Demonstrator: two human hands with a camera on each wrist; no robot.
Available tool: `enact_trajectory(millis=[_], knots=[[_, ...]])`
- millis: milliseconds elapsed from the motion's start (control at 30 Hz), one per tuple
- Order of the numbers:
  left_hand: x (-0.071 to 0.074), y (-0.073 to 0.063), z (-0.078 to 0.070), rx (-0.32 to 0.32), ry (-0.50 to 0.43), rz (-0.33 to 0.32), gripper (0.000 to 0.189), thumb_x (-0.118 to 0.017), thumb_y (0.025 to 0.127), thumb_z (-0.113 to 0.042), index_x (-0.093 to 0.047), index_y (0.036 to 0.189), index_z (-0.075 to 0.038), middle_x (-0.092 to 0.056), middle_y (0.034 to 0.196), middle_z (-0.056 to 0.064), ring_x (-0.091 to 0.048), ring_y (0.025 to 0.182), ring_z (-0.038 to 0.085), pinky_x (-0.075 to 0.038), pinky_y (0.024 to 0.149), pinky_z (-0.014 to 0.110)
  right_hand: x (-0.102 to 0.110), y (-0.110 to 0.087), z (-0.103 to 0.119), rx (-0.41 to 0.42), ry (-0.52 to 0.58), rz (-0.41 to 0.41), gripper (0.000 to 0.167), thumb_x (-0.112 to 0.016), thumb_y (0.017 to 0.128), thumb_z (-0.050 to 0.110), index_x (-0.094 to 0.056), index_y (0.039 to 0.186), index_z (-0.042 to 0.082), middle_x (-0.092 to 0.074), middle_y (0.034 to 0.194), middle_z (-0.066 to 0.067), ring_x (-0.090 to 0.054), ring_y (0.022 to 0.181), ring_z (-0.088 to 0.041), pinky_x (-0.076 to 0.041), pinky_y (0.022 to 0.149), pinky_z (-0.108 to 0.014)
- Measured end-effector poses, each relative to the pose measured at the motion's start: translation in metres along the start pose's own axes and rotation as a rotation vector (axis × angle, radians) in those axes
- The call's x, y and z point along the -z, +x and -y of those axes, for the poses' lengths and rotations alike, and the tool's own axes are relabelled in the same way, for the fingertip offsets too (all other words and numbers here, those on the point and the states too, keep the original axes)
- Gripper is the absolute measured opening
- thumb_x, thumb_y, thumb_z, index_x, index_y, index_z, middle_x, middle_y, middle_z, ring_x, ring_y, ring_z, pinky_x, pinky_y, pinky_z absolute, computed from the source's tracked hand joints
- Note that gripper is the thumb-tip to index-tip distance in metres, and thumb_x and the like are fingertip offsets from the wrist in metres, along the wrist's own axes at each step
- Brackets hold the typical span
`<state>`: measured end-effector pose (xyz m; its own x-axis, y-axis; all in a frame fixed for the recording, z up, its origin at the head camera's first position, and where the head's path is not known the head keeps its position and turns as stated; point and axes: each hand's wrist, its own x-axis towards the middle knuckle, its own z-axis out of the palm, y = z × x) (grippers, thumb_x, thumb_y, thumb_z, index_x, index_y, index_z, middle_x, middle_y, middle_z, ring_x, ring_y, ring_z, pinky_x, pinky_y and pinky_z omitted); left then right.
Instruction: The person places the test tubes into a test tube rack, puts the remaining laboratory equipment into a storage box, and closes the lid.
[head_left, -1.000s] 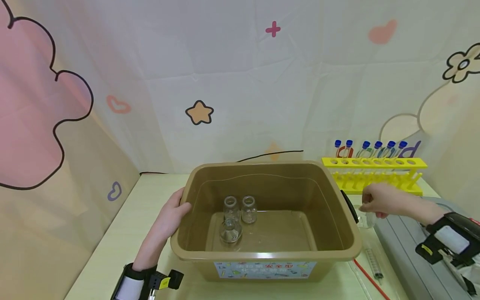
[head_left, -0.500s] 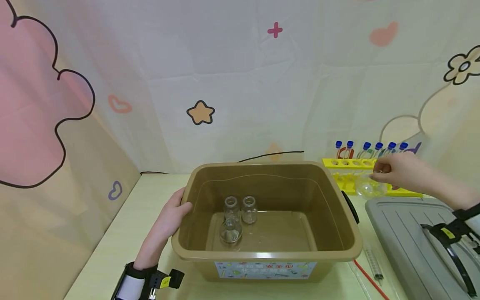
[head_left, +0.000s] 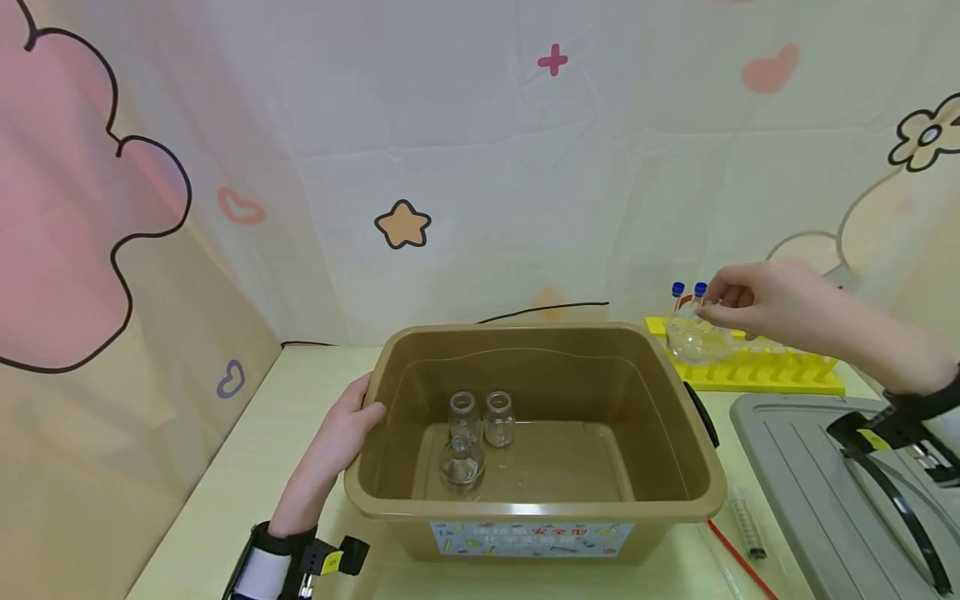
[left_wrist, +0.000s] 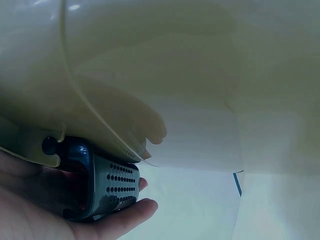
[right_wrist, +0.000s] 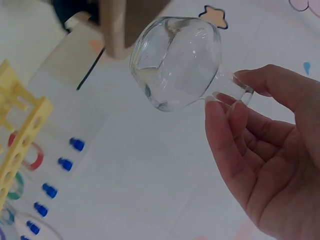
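Observation:
My right hand [head_left: 780, 304] pinches a clear round-bodied glass flask [head_left: 697, 340] by its neck, holding it up beyond the tub's right back corner. In the right wrist view, thumb and fingers meet around the neck while the flask's bulb [right_wrist: 175, 65] points away from the palm. At the left end of a brown plastic tub [head_left: 525, 510], my left hand [head_left: 337, 442] grips the side, thumb over the rim. The left wrist view has those fingers around a dark perforated handle [left_wrist: 115, 185]. Inside the tub stand two small glass jars [head_left: 498, 421] and another round flask [head_left: 462, 465].
Behind the raised flask is a yellow test tube rack [head_left: 757, 383] with blue-capped tubes [head_left: 678, 289]. A grey lid [head_left: 802, 492] with a black handle lies at right. Between lid and tub are a syringe [head_left: 746, 527] and a red stick [head_left: 738, 554].
My right hand has lifted the flask from beside the tub's right end, up and then leftward in front of the rack. The left hand keeps its grip on the tub.

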<state>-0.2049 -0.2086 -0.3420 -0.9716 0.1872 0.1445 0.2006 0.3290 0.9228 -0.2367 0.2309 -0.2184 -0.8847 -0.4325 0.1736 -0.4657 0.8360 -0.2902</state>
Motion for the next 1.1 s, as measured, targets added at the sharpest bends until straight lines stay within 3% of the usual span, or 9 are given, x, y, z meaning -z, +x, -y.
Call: enact_trajectory(millis=[367,533,767,1000,1100], knots=[[0.001,0.001,0.001,-0.002,-0.004,-0.003,0.037,-0.036,0.082,0.006,-0.046,0.117,0.008,-0.051,0.099,0.023,-0.056,0.081,0.035,-0.048,0.065,0.034,-0.02,0.031,0.06,0.15,0.078,0.068,0.008,-0.065,0.083,0.016,-0.063,0.082,0.009,-0.055,0.064,0.005,-0.051,0.052,-0.011,-0.044,0.052,-0.028],[0.003,0.002,0.001,-0.02,-0.012,0.01,0.035,-0.035,0.082,0.008,-0.046,0.116,0.01,-0.051,0.096,0.024,-0.056,0.079,0.035,-0.049,0.064,0.036,-0.036,0.043,0.077,0.217,0.111,0.107,0.005,-0.064,0.082,0.012,-0.062,0.08,0.007,-0.055,0.063,0.005,-0.05,0.052,-0.01,-0.044,0.05,-0.028],[0.003,0.004,0.0,-0.025,-0.035,0.01,0.036,-0.035,0.081,0.009,-0.045,0.115,0.011,-0.053,0.094,0.022,-0.057,0.073,0.025,-0.049,0.063,0.037,-0.06,0.058,0.094,0.292,0.085,0.135,0.006,-0.066,0.081,0.013,-0.062,0.078,0.009,-0.053,0.062,0.007,-0.047,0.053,-0.008,-0.042,0.051,-0.027],[0.004,0.006,0.003,-0.023,-0.03,0.011,0.037,-0.035,0.082,0.008,-0.045,0.117,0.011,-0.051,0.098,0.028,-0.055,0.081,0.04,-0.049,0.064,0.037,-0.085,0.071,0.108,0.331,0.071,0.224,0.01,-0.066,0.08,0.014,-0.06,0.075,0.009,-0.052,0.062,0.007,-0.046,0.053,-0.007,-0.041,0.052,-0.024],[0.004,0.006,0.003,-0.023,-0.034,0.009,0.037,-0.036,0.082,0.008,-0.045,0.117,0.01,-0.051,0.097,0.026,-0.055,0.08,0.039,-0.049,0.064,0.036,-0.096,0.075,0.113,0.322,0.086,0.284,0.009,-0.065,0.081,0.014,-0.06,0.075,0.009,-0.051,0.059,0.007,-0.044,0.05,-0.006,-0.04,0.051,-0.023]])
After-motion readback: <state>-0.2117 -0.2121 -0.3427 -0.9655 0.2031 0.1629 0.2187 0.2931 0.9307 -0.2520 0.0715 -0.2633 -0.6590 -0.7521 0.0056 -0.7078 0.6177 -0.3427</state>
